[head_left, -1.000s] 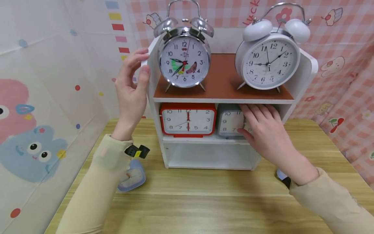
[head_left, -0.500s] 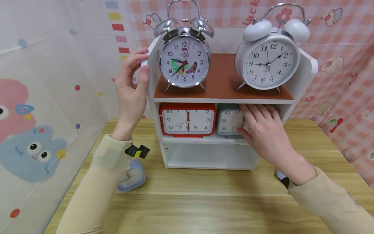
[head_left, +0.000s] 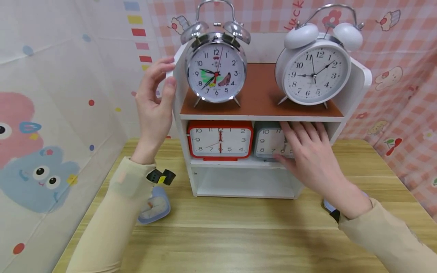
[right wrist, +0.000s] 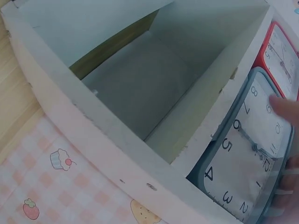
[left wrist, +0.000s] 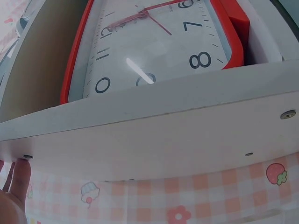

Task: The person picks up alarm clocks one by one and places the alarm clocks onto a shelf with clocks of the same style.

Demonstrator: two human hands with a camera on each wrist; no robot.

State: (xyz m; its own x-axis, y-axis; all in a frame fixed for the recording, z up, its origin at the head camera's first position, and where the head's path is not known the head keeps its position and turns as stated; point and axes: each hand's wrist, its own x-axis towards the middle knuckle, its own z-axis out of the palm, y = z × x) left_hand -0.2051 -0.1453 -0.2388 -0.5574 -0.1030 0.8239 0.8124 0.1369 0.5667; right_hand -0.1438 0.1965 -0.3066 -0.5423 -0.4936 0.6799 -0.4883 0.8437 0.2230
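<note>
White shelf unit with side panels (head_left: 261, 117): we found it upright on the wood-grain table (head_left: 239, 235), its upper deck surfaced in reddish brown.
Left hand (head_left: 153, 110): we recorded it at the upper left panel of the unit, thumb and bent fingers pinching the panel's edge.
Right hand (head_left: 312, 163): it reached into the middle compartment, fingers extended, slightly spread, resting over the grey clock; the thumb stood apart near the dial's lower edge, and we could not tell whether it touched.
Grey rectangular clock with white dial (head_left: 268, 142): we noted it in the middle compartment, right side, partly covered by the right hand.
Red rectangular clock with white dial (head_left: 220, 141): same compartment, just left of the grey one.
Silver metal twin-bell clock (head_left: 216, 72): upper deck, left, on splayed legs.
White twin-bell clock (head_left: 314, 74): upper deck, right, turned slightly leftward.
Pale blue rounded clock (head_left: 155, 206): we listed it on the table, left of the unit, partly hidden behind the left wrist.
Cream sleeves (head_left: 109, 212): both forearms.
</note>
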